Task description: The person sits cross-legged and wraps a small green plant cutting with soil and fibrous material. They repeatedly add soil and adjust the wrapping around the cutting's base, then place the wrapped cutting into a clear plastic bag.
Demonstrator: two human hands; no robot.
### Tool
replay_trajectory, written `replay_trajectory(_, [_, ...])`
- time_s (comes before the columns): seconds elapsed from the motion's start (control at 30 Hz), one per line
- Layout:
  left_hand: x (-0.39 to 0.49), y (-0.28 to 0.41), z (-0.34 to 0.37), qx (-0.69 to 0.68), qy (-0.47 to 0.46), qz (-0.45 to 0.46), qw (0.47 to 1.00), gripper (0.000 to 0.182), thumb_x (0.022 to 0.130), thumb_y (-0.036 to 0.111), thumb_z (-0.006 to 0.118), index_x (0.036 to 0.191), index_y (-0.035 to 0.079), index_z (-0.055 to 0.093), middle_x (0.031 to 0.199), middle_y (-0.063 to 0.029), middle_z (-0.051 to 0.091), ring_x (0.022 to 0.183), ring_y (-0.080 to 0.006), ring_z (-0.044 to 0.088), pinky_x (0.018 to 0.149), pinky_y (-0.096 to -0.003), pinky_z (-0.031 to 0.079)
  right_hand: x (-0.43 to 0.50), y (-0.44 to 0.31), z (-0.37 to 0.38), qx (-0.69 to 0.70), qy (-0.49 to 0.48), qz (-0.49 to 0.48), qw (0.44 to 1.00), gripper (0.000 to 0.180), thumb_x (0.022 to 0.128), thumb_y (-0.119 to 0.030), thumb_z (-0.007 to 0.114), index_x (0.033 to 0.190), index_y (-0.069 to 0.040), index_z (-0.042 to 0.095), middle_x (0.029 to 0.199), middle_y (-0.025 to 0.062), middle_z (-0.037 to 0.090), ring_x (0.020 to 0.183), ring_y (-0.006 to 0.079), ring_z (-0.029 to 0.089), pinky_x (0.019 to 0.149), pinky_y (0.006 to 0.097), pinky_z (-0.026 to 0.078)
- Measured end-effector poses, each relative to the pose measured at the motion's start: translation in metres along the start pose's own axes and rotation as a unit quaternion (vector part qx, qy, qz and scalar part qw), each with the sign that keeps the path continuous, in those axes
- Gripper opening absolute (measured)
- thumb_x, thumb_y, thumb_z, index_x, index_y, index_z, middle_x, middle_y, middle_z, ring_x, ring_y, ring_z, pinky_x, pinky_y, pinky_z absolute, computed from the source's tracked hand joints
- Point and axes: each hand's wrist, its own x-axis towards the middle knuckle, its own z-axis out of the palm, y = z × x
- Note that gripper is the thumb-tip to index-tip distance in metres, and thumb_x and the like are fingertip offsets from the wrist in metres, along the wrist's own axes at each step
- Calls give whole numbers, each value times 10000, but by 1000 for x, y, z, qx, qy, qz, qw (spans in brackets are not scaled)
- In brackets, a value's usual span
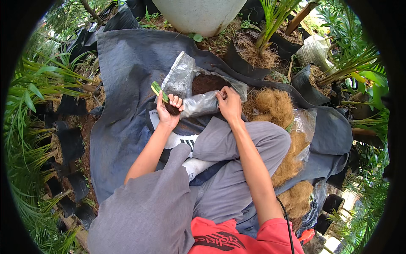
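Note:
My left hand (167, 116) is closed around a ball of dark soil (172, 110) at the base of a green-and-yellow striped leaf cutting (156, 88). The cutting points up and to the left past my thumb. My right hand (231, 103) pinches the near edge of a clear plastic bag (201, 103) between thumb and fingers. The bag lies open on its side, with loose dark brown soil (207, 83) inside. Its near flap stretches between my two hands. My crossed legs and socked feet (180, 139) are just below the bag.
A black sheet (123, 79) covers the ground. Clumps of brown coir fibre (274, 106) and clear plastic film (304, 127) lie on the right. A large pale pot (199, 16) stands ahead. Potted palms in black grow bags (250, 57) line the sheet. A black cable (287, 219) hangs by my right arm.

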Motion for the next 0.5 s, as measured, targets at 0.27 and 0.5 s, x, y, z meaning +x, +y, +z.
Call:
replay_trajectory(0.27, [2,-5,3,51,99,46,993,601,1066,651,590,727,163,498,682,24,511,635,-158,552,639,-318,460,16,-31,53,-42,182,-28,982,196,1019,-194,759,1079,-57,634,1169,145,571,1125,382,554,968,525,453])
replay_trajectory(0.5, [3,5,-10,-50,32,38,998,619,1085,642,555,719,148,483,675,14,492,670,-150,507,636,-313,447,33,-25,77,-99,218,-24,971,174,1038,-241,733,1084,-104,635,1176,128,571,1110,359,559,925,498,439])
